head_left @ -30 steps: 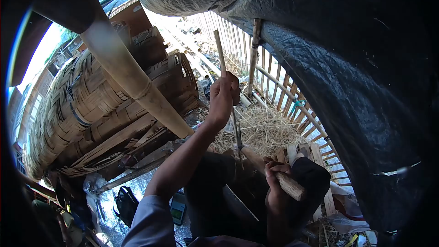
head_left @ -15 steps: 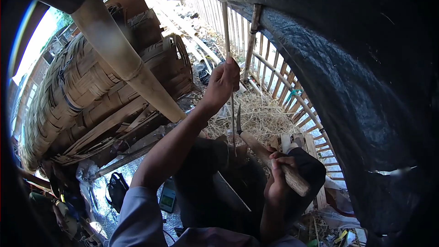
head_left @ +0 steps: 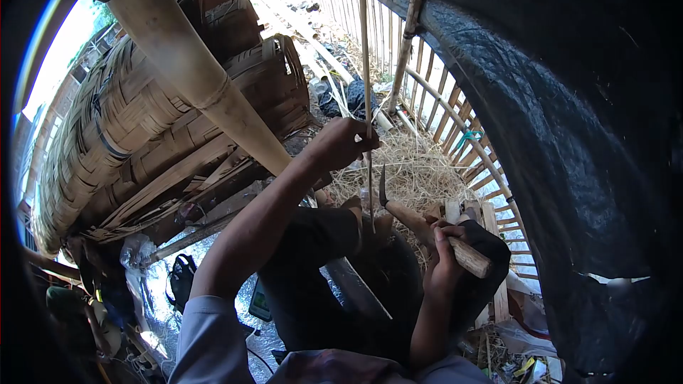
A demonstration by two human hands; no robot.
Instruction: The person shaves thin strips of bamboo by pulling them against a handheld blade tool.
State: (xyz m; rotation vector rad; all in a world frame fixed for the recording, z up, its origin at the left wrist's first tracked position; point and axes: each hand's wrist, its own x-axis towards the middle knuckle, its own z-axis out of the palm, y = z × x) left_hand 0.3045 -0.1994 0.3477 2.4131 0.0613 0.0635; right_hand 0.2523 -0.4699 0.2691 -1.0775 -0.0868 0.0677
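Taking the worker's lap as the middle of the dial, the left hand (head_left: 346,140) is up at 12 o'clock, its fingers pinching a long thin strip (head_left: 365,50) of what looks like bamboo or wood. The strip stands almost upright, rising well above the knuckles and running down below them to a tip just over the dark trousers (head_left: 313,242).

At 2 o'clock the right hand (head_left: 446,236) has its fingers wrapped around the thick wooden handle of a knife (head_left: 408,220). The handle slants, butt end towards 3 o'clock, and the dark curved blade (head_left: 383,186) points up near 12 o'clock, just beside the strip's lower part; I see a narrow gap between them.

Loose straw (head_left: 420,171) lies on the ground at 1 o'clock, with a slatted fence (head_left: 442,103) beyond it, and a big black sheet (head_left: 569,171) hangs at 2 o'clock. Over at 10 o'clock sits a large woven basket (head_left: 135,117), and a stout bamboo pole (head_left: 186,57) slants across in front of it. A small black bag (head_left: 182,279) rests at 9 o'clock on something silvery and shiny, with a phone (head_left: 260,304) nearer the worker's leg.
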